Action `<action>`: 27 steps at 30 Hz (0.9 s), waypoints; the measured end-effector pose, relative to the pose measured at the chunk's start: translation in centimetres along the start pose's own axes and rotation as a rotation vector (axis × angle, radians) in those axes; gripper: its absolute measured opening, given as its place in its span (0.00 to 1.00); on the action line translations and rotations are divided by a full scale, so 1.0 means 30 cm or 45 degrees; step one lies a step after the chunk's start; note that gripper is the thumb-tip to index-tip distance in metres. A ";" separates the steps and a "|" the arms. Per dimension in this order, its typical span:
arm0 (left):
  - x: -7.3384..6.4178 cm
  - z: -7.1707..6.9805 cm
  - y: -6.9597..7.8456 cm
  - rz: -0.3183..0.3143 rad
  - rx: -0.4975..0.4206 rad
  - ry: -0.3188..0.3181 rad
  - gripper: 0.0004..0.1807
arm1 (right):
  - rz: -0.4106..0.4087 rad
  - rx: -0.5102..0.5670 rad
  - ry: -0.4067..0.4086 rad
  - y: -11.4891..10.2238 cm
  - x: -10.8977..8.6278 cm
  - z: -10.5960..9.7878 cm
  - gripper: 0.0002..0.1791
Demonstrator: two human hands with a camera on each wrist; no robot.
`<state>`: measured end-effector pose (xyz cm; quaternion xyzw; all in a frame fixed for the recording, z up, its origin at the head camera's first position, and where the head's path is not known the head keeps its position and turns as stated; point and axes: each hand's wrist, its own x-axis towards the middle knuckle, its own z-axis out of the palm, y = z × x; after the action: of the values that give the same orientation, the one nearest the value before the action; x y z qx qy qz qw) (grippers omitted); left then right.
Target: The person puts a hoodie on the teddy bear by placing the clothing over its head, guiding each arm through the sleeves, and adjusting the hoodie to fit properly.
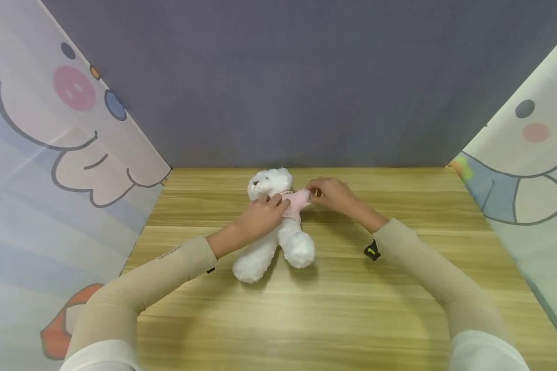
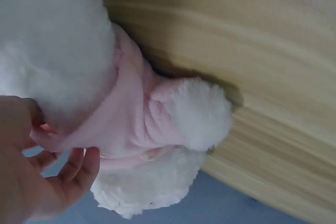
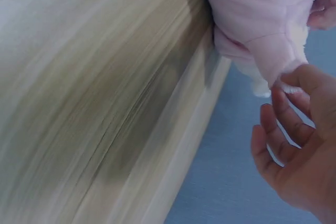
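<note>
A white plush teddy bear (image 1: 299, 251) lies on the wooden table, its head toward the back and its legs toward me. It wears a pink shirt (image 1: 297, 202). Over the bear's chest is my left hand (image 1: 263, 215); the left wrist view has its thumb and fingers pinching the shirt's edge (image 2: 113, 124). My right hand (image 1: 333, 196) pinches the end of a pink sleeve (image 3: 270, 56) between thumb and forefinger, its other fingers loosely bent. White fur shows at that cuff. In the left wrist view a furry paw (image 2: 202, 114) pokes out of the other sleeve.
The wooden table (image 1: 278, 319) meets a dark grey panel (image 1: 306, 87) close behind the bear's head. Cartoon-printed cloths (image 1: 23, 216) hang at both sides. A small black item (image 1: 372, 251) is at my right sleeve.
</note>
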<state>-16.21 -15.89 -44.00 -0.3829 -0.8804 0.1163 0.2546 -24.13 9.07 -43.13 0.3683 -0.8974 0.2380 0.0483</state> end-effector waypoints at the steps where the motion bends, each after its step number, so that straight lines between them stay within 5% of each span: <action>1: -0.001 -0.006 0.004 -0.009 -0.009 0.005 0.16 | 0.006 0.015 -0.018 -0.004 -0.004 -0.004 0.12; 4: 0.008 -0.015 0.011 -0.019 -0.007 0.023 0.20 | 0.034 -0.015 -0.022 -0.018 -0.010 -0.011 0.15; 10: 0.034 -0.025 0.018 0.023 0.035 -0.048 0.03 | 0.046 -0.175 0.009 -0.037 0.000 0.017 0.11; 17: 0.017 -0.043 0.026 0.099 -0.007 -0.127 0.02 | 0.105 -0.128 0.061 0.002 -0.011 0.041 0.06; 20: -0.012 -0.042 0.025 0.053 -0.157 -0.191 0.10 | 0.090 -0.069 0.046 0.022 -0.024 0.035 0.06; 27: -0.113 0.003 0.014 -0.276 -0.677 -0.280 0.12 | 0.205 -0.001 0.045 0.035 -0.070 -0.002 0.15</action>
<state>-14.06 -18.10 -45.44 -0.3250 -0.9379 -0.1053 0.0597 -23.35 11.08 -44.05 0.2906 -0.9233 0.2472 0.0448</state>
